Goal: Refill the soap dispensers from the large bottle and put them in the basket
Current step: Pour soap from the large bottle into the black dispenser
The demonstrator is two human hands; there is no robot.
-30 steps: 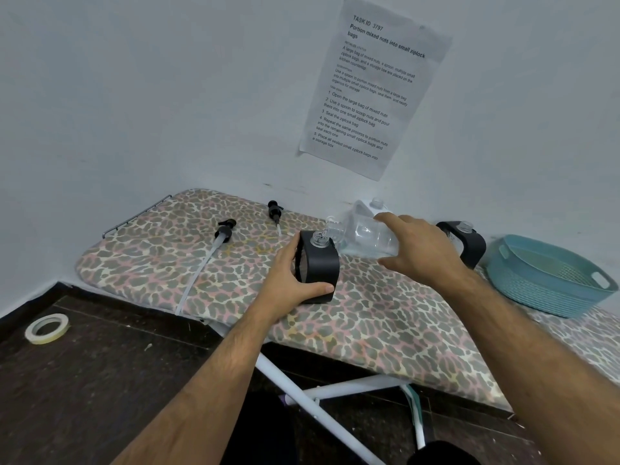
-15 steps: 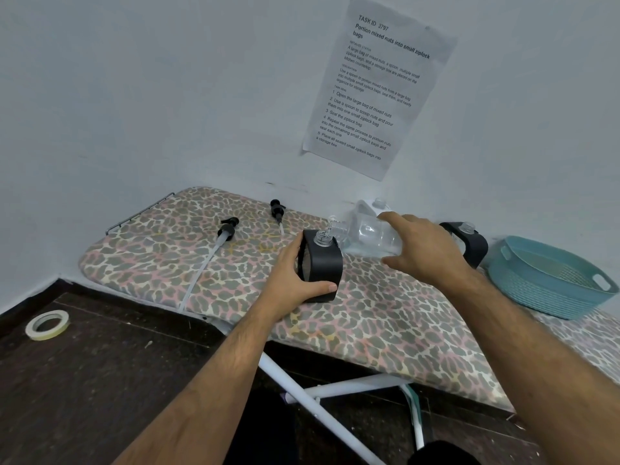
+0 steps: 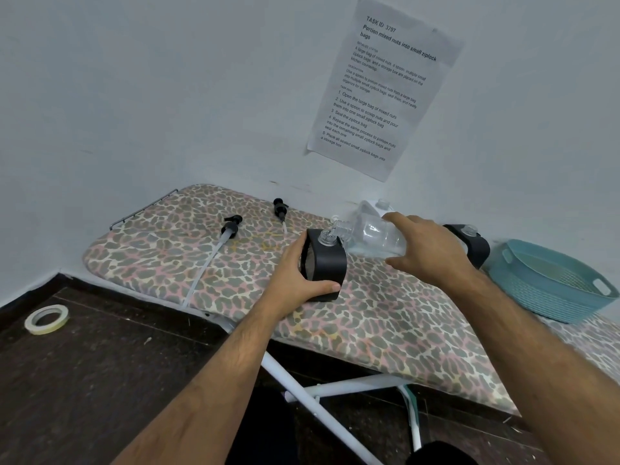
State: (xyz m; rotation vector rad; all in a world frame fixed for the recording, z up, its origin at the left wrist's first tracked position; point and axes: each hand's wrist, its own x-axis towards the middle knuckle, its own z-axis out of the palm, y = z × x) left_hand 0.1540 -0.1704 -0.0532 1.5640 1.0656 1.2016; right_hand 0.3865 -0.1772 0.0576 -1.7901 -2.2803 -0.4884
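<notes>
Head view shows a person pouring from a big clear bottle (image 3: 372, 234) into a black soap dispenser (image 3: 327, 263) that stands on an ironing board (image 3: 385, 317) with a spotty cover. The left hand (image 3: 295, 276) is wrapped around the dispenser, thumb at the front near the bottom and fingers round its left side, so I think it is there to stop the dispenser tipping or sliding while it fills. The right hand (image 3: 426, 250) grips the big bottle from above, fingers curled over its body, and holds it lying almost flat. The bottle's open neck sits right over the dispenser's little clear opening, which is how the soap can run in and not spill on the cover. Both arms reach forward from the bottom of the picture, the left one straight ahead and the right one coming across from the right. Two pump tops (image 3: 231, 226) with long tubes lie on the board to the left, well apart from the pouring, likely taken off so the dispensers can be filled. A second black dispenser (image 3: 473, 246) stands behind the right hand, with no pump in it. The blue basket (image 3: 553, 283) sits at the right end of the board with no dispenser in it, so the putting-away part is not yet done.
</notes>
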